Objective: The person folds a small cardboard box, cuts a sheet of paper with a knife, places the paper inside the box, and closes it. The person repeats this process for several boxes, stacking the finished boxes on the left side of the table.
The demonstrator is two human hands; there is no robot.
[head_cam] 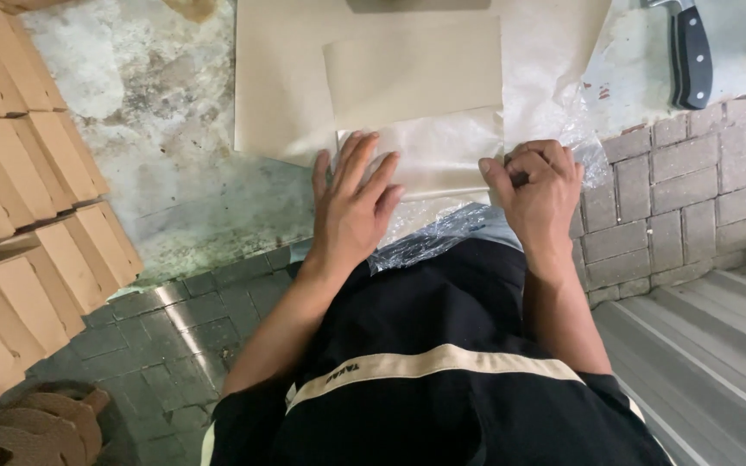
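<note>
The person stands at a worn, blotchy surface point(157, 129) with a stack of brown paper sheets point(304, 78) spread over it and a smaller brown sheet point(412, 69) lying on top. The left hand point(351, 203) lies flat, fingers spread wide, pressing the near edge of a pale waxy sheet point(442, 151). The right hand point(539, 194) is curled into a narrow pinch on the right edge of that sheet, where crinkled clear plastic film point(438, 233) bunches beneath it and spills over the near edge of the surface toward the person's dark shirt. From where I stand, the risk looks to be the film: it is slack and already hanging over the edge, so a hard pull from the pinching hand could drag the pale sheet askew or tear it, and the flat hand alone may not hold the layers still. A black-handled knife point(691, 56) rests well apart at the far right, its blade mostly out of view; a careless reach that way could be trouble. Folded cardboard boxes point(28, 173) are stacked to the left.
</note>
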